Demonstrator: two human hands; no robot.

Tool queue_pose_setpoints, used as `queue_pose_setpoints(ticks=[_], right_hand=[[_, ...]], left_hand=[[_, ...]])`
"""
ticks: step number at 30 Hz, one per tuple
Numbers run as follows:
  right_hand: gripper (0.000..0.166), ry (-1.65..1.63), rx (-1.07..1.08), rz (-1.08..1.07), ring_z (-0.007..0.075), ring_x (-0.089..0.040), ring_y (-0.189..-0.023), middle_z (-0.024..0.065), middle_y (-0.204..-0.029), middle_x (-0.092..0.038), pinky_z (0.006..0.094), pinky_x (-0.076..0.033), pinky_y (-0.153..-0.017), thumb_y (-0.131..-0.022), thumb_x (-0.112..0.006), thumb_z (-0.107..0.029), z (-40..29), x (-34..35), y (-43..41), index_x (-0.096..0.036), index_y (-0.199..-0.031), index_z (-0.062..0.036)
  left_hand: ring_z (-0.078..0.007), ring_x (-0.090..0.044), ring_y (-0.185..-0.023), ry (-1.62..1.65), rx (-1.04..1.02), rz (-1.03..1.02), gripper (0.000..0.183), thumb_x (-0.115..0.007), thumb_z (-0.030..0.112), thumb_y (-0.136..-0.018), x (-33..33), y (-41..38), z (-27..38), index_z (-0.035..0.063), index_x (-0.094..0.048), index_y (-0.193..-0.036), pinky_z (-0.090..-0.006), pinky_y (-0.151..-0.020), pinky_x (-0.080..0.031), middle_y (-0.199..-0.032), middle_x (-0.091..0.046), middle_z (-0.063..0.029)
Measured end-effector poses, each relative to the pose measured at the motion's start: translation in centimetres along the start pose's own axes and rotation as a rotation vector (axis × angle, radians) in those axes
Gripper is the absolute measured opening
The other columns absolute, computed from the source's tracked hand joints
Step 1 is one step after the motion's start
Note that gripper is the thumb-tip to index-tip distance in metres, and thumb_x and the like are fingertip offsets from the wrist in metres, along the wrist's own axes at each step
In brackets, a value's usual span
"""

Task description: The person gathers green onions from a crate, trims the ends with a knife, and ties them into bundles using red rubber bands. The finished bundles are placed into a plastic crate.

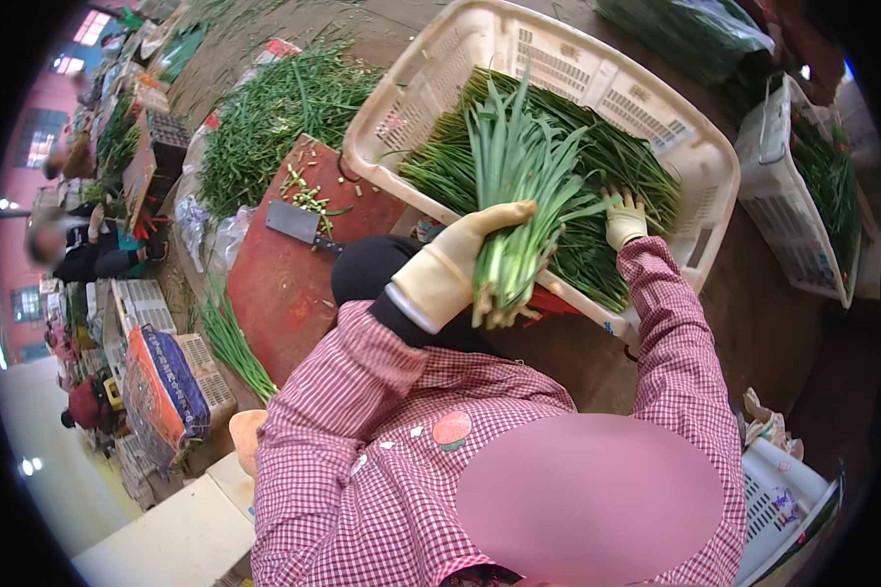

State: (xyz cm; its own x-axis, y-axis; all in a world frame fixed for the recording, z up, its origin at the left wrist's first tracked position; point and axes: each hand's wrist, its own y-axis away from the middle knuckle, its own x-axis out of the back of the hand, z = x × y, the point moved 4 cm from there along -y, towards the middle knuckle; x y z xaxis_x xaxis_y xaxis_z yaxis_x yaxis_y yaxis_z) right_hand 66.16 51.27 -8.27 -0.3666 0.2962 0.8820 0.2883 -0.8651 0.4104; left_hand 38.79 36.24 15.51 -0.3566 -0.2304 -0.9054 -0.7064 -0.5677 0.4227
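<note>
My left hand [448, 264], in a cream glove, grips a bunch of leafy green stalks [517, 191], which look like garlic chives or young garlic. Its thumb lies across the stalks, and the pale root ends point toward my body. The leaves reach over a large off-white plastic crate [411, 88] holding more long greens [440, 158]. My right hand [626, 220], also gloved, rests with fingers apart on the greens inside the crate's right part. A cleaver [294, 221] with a dark handle lies on a red board [279, 293] to the left, below cut stalk pieces [305, 194].
A heap of loose greens [286, 103] lies beyond the board, beside clear plastic bags [231, 235]. Another bunch [238, 348] touches the board's left edge. A second crate with greens [793, 198] stands tilted at right. At far left sits another person [92, 246].
</note>
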Motion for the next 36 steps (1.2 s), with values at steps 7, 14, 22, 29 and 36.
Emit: queue_pose_setpoints(ticks=[7,14,22,29,36], right_hand=[[0.069,-0.129,0.062,0.098,0.0320,-0.049,-0.130,0.0124,-0.143,-0.051,0.0468,-0.041,-0.107,-0.082,-0.068,-0.022,-0.9,6.8,2.3,-0.045,-0.146,-0.0115],[0.045,-1.560,0.671,0.090,0.0215,-0.065,-0.112,0.0150,-0.124,-0.066,0.0329,-0.050,-0.098,-0.101,-0.060,-0.020,-13.1,27.1,14.3,-0.052,-0.138,0.0033],[0.049,-1.597,0.964,-1.066,0.0199,-0.055,-0.124,0.0114,-0.134,-0.059,0.0345,-0.043,-0.108,-0.106,-0.049,-0.034,-34.5,31.1,21.8,-0.046,-0.142,-0.0005],[0.032,-1.919,0.885,-1.116,0.0157,-0.067,-0.098,0.0038,-0.113,-0.069,0.0334,-0.055,-0.090,-0.098,-0.064,-0.025,-48.2,34.2,21.7,-0.062,-0.125,-0.0074],[0.041,-1.710,1.155,-0.561,0.0137,-0.065,-0.096,0.0051,-0.110,-0.070,0.0297,-0.054,-0.085,-0.083,-0.080,-0.011,-53.2,35.4,23.2,-0.064,-0.119,-0.0004]], left_hand=[[-0.0252,-0.071,-0.094,-0.138,-0.528,0.204,0.036,-0.062,0.021,-0.095,-2.0,14.5,-0.1,-0.0025,-0.063,-0.122,-0.0375,-0.084,-0.059,-0.111,-0.071,-0.0148],[-0.0222,-0.072,-0.085,-0.181,-0.718,0.205,0.053,-0.063,0.029,-0.094,1.9,24.9,-3.1,-0.0070,-0.055,-0.131,-0.0341,-0.073,-0.062,-0.111,-0.070,-0.0167],[-0.0213,-0.071,-0.085,-0.367,-0.922,0.384,0.039,-0.069,0.021,-0.090,6.8,32.0,-7.1,-0.0004,-0.061,-0.122,-0.0348,-0.074,-0.061,-0.100,-0.071,-0.0129],[-0.0178,-0.066,-0.098,-0.670,-1.047,0.461,0.054,-0.080,0.011,-0.083,11.6,36.6,-7.4,0.0031,-0.055,-0.130,-0.0330,-0.083,-0.057,-0.111,-0.068,-0.0074],[-0.0161,-0.064,-0.101,-0.803,-1.247,0.698,0.050,-0.082,0.008,-0.080,14.9,40.7,-3.9,0.0014,-0.061,-0.125,-0.0318,-0.087,-0.055,-0.113,-0.068,-0.0049]])
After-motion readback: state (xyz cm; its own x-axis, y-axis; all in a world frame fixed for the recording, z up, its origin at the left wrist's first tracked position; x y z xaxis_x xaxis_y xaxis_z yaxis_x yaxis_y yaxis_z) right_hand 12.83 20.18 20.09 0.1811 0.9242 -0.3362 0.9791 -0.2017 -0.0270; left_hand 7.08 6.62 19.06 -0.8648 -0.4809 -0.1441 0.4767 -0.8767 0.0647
